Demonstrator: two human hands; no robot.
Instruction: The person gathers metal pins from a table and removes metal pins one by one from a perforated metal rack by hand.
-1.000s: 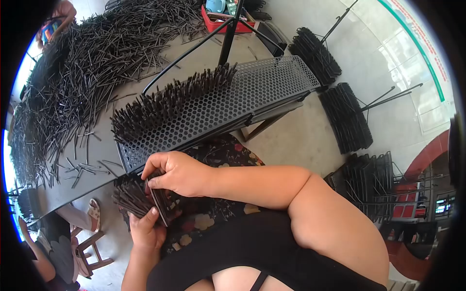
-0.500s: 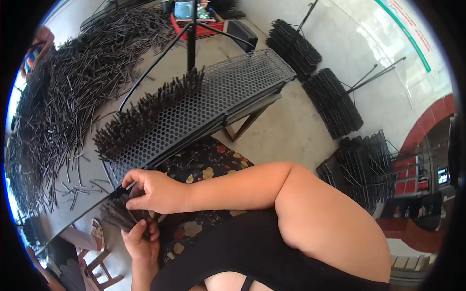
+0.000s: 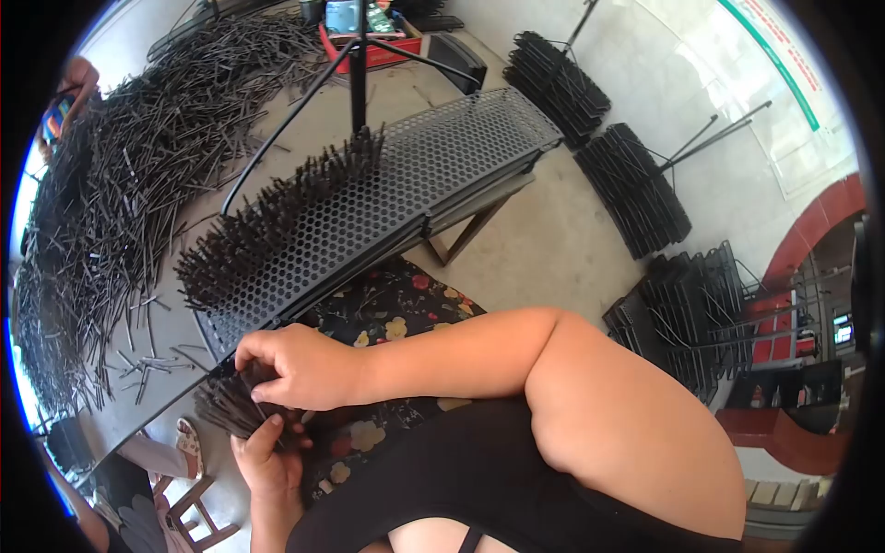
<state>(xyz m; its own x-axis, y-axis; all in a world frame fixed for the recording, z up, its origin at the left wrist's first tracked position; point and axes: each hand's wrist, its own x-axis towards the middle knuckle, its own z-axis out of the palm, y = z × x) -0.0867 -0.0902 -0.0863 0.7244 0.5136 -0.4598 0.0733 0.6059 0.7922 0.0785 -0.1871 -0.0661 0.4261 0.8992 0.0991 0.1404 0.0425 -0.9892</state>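
A bundle of thin dark sticks [image 3: 226,405] fans out to the left from my left hand [image 3: 267,458], whose thumb and fingers are closed around it. Just above, my right hand [image 3: 300,369] is curled with thumb and fingertips at the top end of the bundle; it seems to pinch some of the same sticks, though its fingers partly hide them. Beyond my hands lies a dark perforated plate [image 3: 452,143] full of round holes. Short dark sticks [image 3: 277,217] stand upright in a dense band along its far left side.
A large heap of loose dark sticks [image 3: 129,175] covers the table to the left. A red tray [image 3: 392,53] with items stands at the back. Filled black racks [image 3: 636,194] lean at the right. A flowered cloth [image 3: 396,304] covers my lap. Other people show at the left edge.
The right fingers have shifted slightly over the top of the bundle, and the bundle's sticks have tilted a little. The view has moved slightly; the plate is unchanged.
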